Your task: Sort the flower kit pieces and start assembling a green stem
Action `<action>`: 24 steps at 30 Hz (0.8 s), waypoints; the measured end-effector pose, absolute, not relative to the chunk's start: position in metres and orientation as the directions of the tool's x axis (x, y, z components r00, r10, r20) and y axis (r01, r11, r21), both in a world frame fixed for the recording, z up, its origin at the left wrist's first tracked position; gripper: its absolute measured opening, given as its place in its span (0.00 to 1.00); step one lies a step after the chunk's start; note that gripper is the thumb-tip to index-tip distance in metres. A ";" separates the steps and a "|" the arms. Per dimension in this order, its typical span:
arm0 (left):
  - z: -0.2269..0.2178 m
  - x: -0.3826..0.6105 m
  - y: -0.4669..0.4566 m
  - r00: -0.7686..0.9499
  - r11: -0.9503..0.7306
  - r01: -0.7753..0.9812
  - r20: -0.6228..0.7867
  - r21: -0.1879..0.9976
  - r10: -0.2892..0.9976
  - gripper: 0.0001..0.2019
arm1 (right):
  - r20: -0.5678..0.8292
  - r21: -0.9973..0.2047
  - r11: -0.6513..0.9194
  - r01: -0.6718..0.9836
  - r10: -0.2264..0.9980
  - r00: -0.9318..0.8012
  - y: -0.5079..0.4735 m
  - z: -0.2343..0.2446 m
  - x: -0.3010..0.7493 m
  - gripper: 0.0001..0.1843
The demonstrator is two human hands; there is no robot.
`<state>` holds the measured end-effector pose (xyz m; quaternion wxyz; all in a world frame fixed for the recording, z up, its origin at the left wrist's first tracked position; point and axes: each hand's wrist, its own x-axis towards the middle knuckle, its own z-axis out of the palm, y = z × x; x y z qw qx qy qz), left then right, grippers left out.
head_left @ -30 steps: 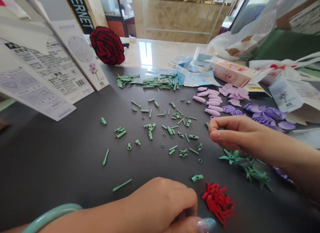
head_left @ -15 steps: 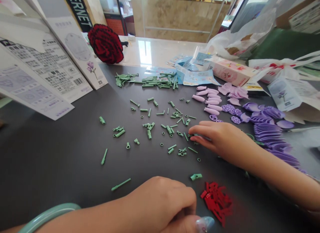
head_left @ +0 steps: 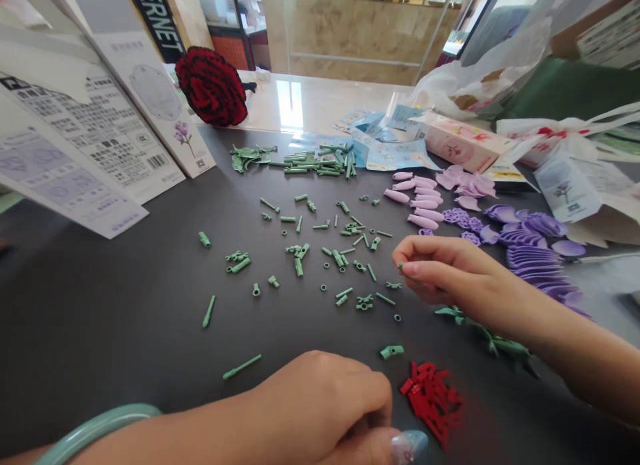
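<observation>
My right hand (head_left: 445, 272) hovers over the dark table (head_left: 100, 318), fingertips pinched on a tiny green piece (head_left: 400, 266) lifted from the scattered green building pieces (head_left: 330, 252). My left hand (head_left: 325, 405) rests closed at the near edge, a pale green bangle (head_left: 95, 428) on its wrist; what its fingers hold is hidden. A green connector (head_left: 391, 351) and a heap of red pieces (head_left: 433, 398) lie just right of it. Green leaf parts (head_left: 495, 342) lie under my right forearm.
Purple petal pieces (head_left: 530, 242) and pink ones (head_left: 420, 198) lie to the right. Green rods (head_left: 315, 162) are bundled farther back. White boxes (head_left: 100, 138) lean at left, a red brick flower (head_left: 213, 85) stands behind, and paper packets and bags (head_left: 465, 142) crowd the back right.
My right hand reached left and down onto the green pieces, then lifted back slightly with a small green piece pinched. The left hand stayed put.
</observation>
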<state>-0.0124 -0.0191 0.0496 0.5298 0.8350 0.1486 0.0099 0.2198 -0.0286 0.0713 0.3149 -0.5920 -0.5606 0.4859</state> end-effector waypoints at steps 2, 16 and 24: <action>0.050 -0.013 -0.019 0.958 -0.398 0.231 -0.135 0.888 0.255 0.13 | -0.313 -0.946 -0.296 0.135 0.940 -0.135 -0.029 0.072 0.219 0.09; 0.049 -0.013 -0.021 0.957 -0.441 0.230 -0.118 0.867 0.267 0.13 | -0.280 -0.913 -0.228 0.339 0.953 -0.113 -0.030 0.074 0.218 0.27; 0.048 -0.011 -0.022 0.957 -0.445 0.244 -0.141 0.862 0.252 0.13 | 0.245 -0.243 0.227 0.943 0.955 -0.167 -0.006 0.079 0.237 0.10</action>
